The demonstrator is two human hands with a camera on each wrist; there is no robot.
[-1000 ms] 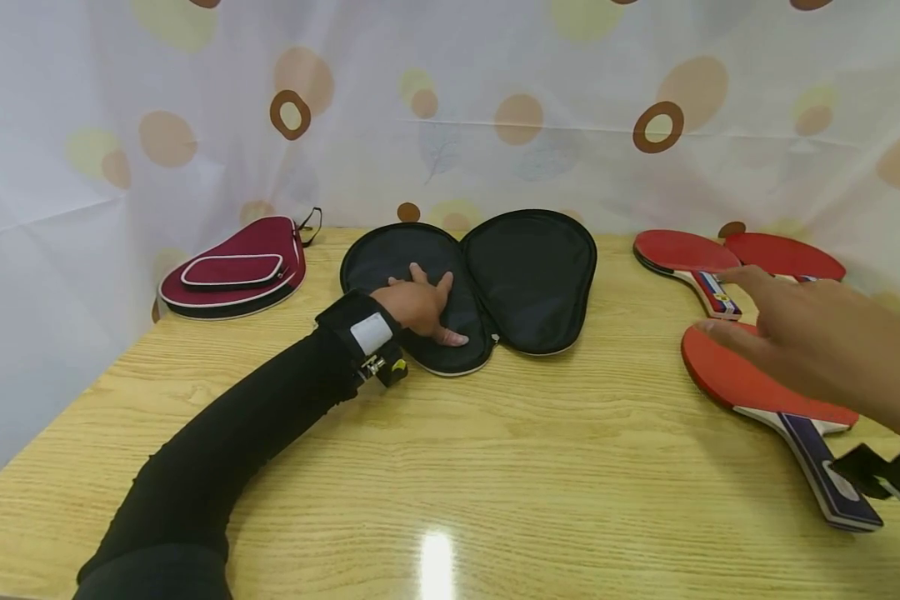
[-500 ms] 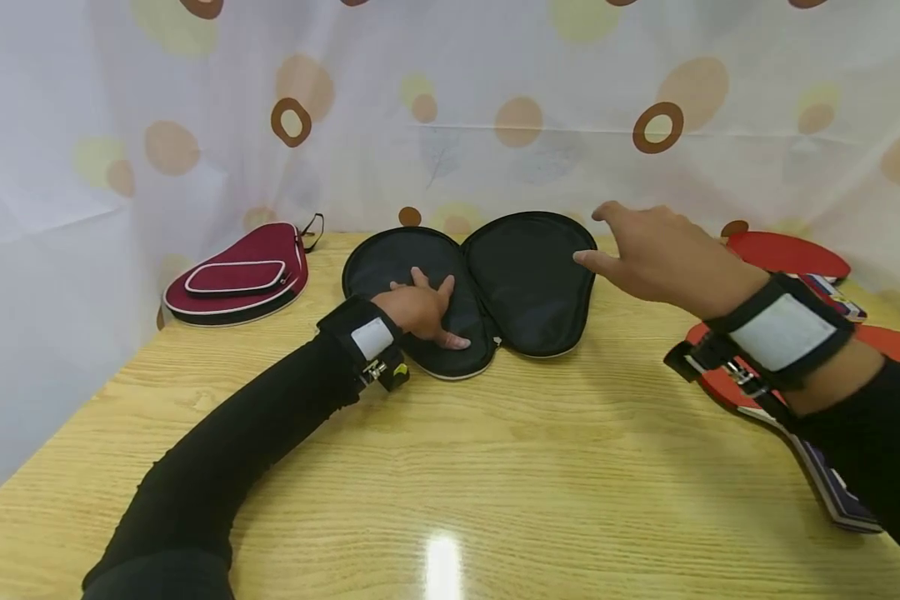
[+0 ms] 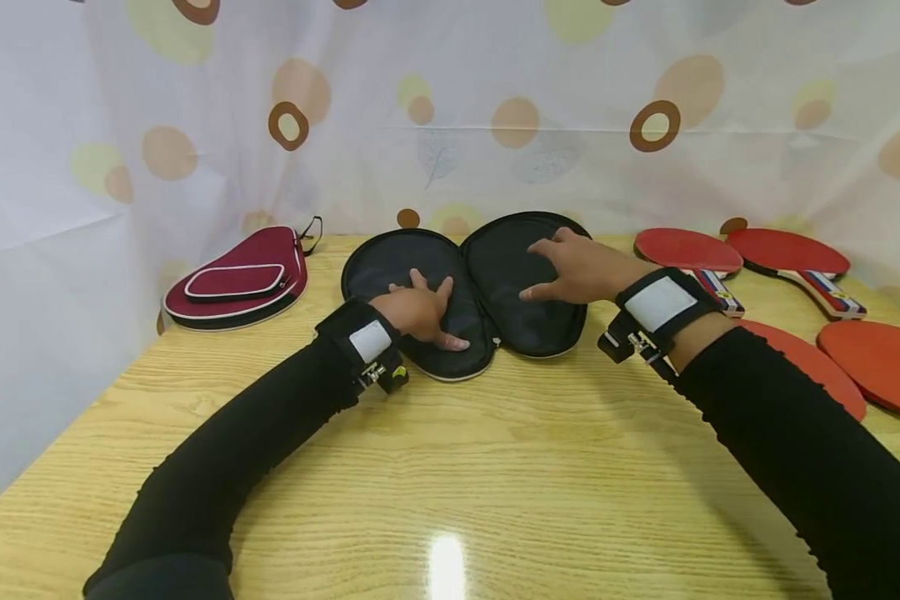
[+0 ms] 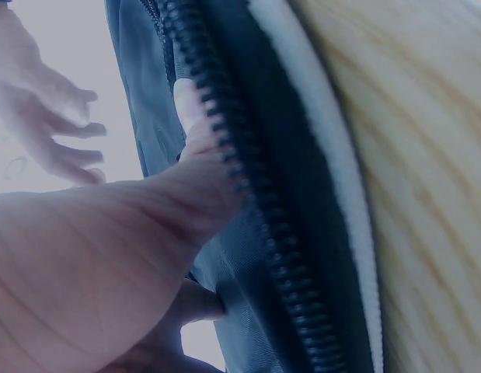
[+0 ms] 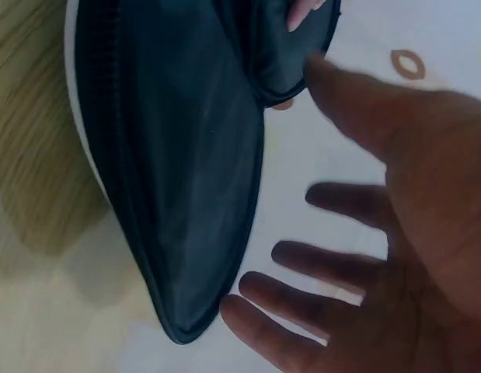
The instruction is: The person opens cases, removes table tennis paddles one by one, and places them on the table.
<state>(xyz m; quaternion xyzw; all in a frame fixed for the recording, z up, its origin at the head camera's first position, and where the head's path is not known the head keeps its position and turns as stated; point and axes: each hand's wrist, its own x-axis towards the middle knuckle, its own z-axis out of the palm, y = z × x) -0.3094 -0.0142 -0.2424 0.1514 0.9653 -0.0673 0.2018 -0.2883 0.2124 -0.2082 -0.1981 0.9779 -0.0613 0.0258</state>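
A black table tennis bat case lies spread open at the back middle of the table. My left hand [image 3: 417, 312] rests on its left half [image 3: 390, 260], fingers spread, thumb toward the zip edge. In the left wrist view the zip teeth [image 4: 252, 186] run along the case's edge beside that thumb. My right hand [image 3: 588, 271] hovers over the right half [image 3: 513, 250] with fingers apart and nothing held. From the right wrist view, the lining of that right half [image 5: 186, 163] shows beside the loosely spread fingers.
Several red table tennis bats lie on the right, two at the back, a far one [image 3: 787, 250] among them, and others nearer, one [image 3: 802, 358] partly behind my right sleeve. A maroon bat case [image 3: 243, 250] with a small pocket lies back left. A patterned curtain [image 3: 450, 100] hangs behind.
My right hand has swung left from above the bats to the right half of the black case. My left hand has stayed on the left half.
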